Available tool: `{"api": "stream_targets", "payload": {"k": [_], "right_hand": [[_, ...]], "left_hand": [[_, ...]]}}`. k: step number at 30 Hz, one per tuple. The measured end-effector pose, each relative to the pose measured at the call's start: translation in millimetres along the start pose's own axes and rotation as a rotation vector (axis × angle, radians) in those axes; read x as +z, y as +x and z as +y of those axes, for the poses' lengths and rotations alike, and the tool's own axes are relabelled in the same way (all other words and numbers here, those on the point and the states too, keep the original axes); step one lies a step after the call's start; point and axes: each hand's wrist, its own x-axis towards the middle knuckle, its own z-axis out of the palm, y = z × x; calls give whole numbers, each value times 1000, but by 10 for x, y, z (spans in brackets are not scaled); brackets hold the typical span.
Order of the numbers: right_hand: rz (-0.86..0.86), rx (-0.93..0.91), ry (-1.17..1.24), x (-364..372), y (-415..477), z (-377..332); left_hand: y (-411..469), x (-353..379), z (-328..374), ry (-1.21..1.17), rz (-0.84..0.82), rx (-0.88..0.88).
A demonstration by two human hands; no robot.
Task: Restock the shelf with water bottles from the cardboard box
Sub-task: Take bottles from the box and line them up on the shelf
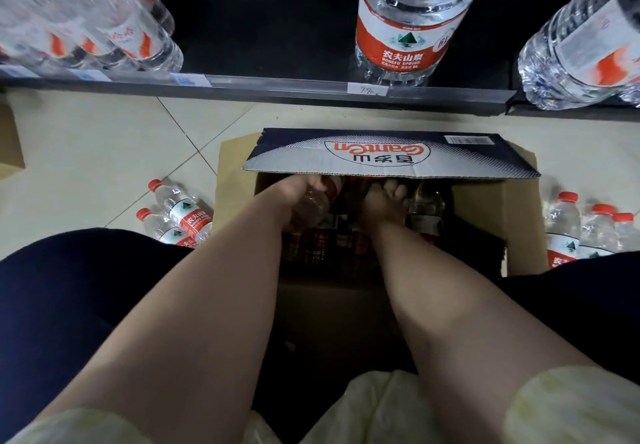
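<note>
An open cardboard box (519, 208) stands on the floor in front of me, its printed flap (388, 156) folded over the far side. Both my arms reach down into it. My left hand (298, 194) is closed around a clear water bottle (313, 206) lying at an angle under the flap. My right hand (384, 201) rests on the dark contents beside an upright bottle (426, 208); whether it grips anything is hidden. The black shelf (277, 87) runs across the top, with a large red-labelled bottle (405, 18) standing on it.
Small red-capped bottles lie on the tiled floor left of the box (180, 215) and stand to its right (588, 229). More bottles fill the shelf at the left (86, 18) and right (581, 45). Another cardboard piece (8, 146) sits at the far left. My dark-clad knees flank the box.
</note>
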Motion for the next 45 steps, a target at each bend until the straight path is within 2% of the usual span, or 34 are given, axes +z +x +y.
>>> {"api": "stream_targets", "payload": {"k": [4,5,6,7,11,14,16,27,32,37,41,45], "right_hand": [[-37,-77,-118,-14,233,-174],[-25,-36,-106,-19,196,-200],[-14,10,-38,11,208,-199],[-72,19,-14,43,210,-183],[22,189,312,-32,36,-137],[26,205,627,-183,-196,-15],[-15,193,729,-273,-340,111],[-33,79,814,-1052,-1138,364],[39,-12,778,-1600,-1334,392],[154,-116,857,-2162,-1528,358],[209,-195,909,-2527,-1668,266],[234,-258,963,-2782,-1753,183]], "left_hand": [[98,-55,-57,-98,-30,-58],[109,-62,-60,-106,-37,-66],[105,-64,-53,-115,-36,-78],[103,-67,-54,-113,-34,-85],[29,-26,-125,-86,-82,-107],[-77,17,-232,-71,-79,-128],[-196,80,-295,-71,-88,-132],[-1000,301,-437,178,-193,11],[-1330,250,-442,214,-219,90],[-1621,119,-367,11,-309,114],[-1862,14,-235,-66,-356,239],[-1979,-47,-44,-86,-329,373]]}}
